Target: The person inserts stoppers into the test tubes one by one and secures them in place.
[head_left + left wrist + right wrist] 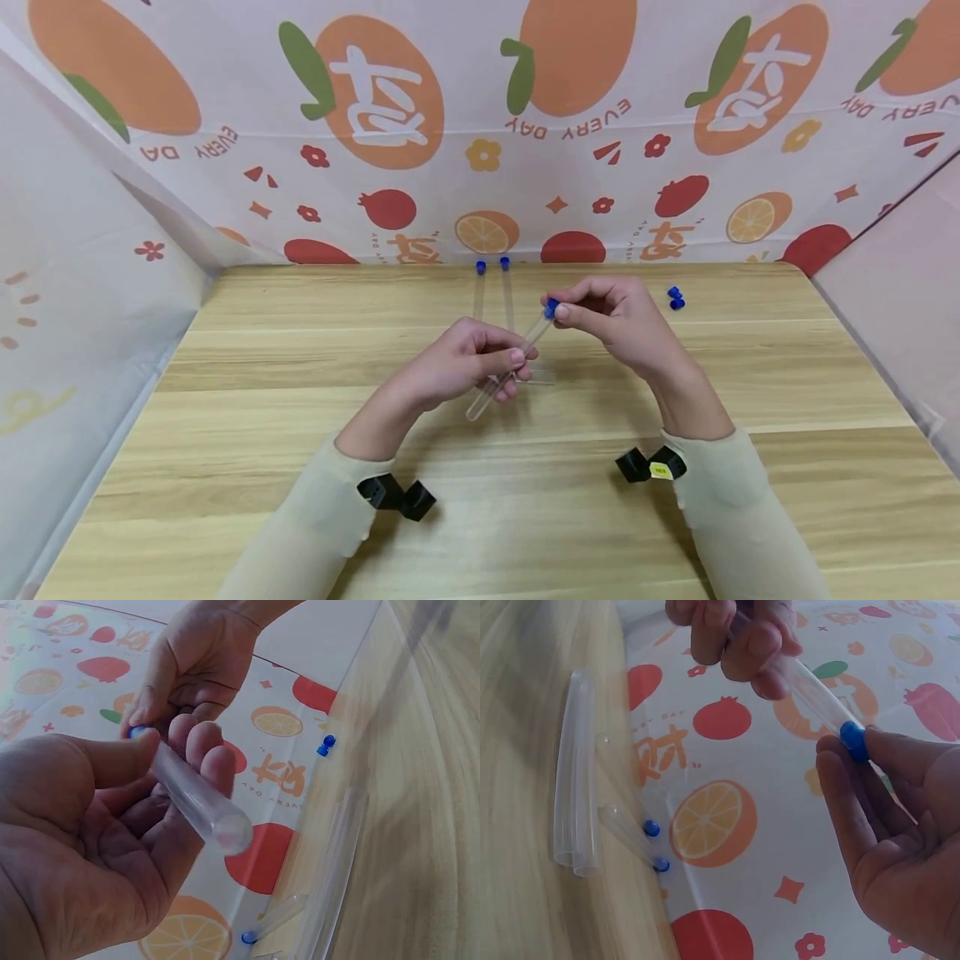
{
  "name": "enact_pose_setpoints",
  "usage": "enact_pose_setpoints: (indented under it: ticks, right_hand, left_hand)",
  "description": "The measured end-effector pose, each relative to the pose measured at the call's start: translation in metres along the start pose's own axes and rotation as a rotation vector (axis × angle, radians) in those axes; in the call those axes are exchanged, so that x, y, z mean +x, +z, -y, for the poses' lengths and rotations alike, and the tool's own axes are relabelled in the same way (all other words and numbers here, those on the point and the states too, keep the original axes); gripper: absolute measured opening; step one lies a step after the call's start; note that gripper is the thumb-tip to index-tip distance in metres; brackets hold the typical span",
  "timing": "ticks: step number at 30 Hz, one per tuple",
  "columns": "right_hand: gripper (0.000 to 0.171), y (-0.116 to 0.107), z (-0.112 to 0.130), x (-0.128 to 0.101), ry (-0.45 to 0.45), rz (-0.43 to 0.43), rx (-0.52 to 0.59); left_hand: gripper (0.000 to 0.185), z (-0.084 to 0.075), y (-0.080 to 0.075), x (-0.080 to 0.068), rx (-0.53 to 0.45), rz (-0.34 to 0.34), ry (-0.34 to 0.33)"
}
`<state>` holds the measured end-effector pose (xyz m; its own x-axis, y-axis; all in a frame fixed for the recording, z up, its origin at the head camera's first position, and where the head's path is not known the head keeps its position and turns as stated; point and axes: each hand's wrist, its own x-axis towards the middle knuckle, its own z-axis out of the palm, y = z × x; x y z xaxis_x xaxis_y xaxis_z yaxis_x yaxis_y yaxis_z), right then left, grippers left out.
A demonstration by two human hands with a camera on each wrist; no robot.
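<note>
My left hand [467,362] holds a clear test tube [483,404] by its middle, between thumb and fingers. It slants up to the right, with its rounded end low on the left. At its upper mouth sits a blue cap [853,741], which my right hand [618,321] pinches between thumb and fingertips. In the left wrist view the tube's rounded bottom [231,832] points toward the camera, and the thumb partly covers the cap.
Two tubes with blue caps [630,834] lie at the table's back edge. Beside them lie uncapped clear tubes [576,776], partly behind my left hand in the head view. Loose blue caps [676,298] lie at the back right. A fruit-print cloth [420,192] hangs behind the table.
</note>
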<state>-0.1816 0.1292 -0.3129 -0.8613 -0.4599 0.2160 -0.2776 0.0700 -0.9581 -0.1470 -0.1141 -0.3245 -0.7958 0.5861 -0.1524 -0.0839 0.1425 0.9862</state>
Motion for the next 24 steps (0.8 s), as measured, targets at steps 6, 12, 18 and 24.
enact_pose_setpoints:
  ticks: [6, 12, 18, 24]
  right_hand:
    - [0.019, -0.003, 0.003, -0.001, -0.041, -0.028, 0.088]
    - [0.019, -0.002, 0.006, 0.0, -0.05, -0.061, 0.123]
    - [0.022, -0.001, 0.01, -0.002, -0.071, -0.074, 0.165]
    - [0.02, -0.003, 0.012, -0.004, -0.074, -0.08, 0.183]
  left_hand:
    - [0.018, -0.001, 0.003, 0.0, -0.031, -0.054, 0.013]
    - [0.022, -0.002, 0.003, -0.001, -0.037, -0.026, 0.044]
    - [0.03, -0.003, 0.002, -0.001, -0.025, 0.079, 0.102]
    - [0.027, -0.005, 0.004, -0.002, -0.027, 0.028, 0.071]
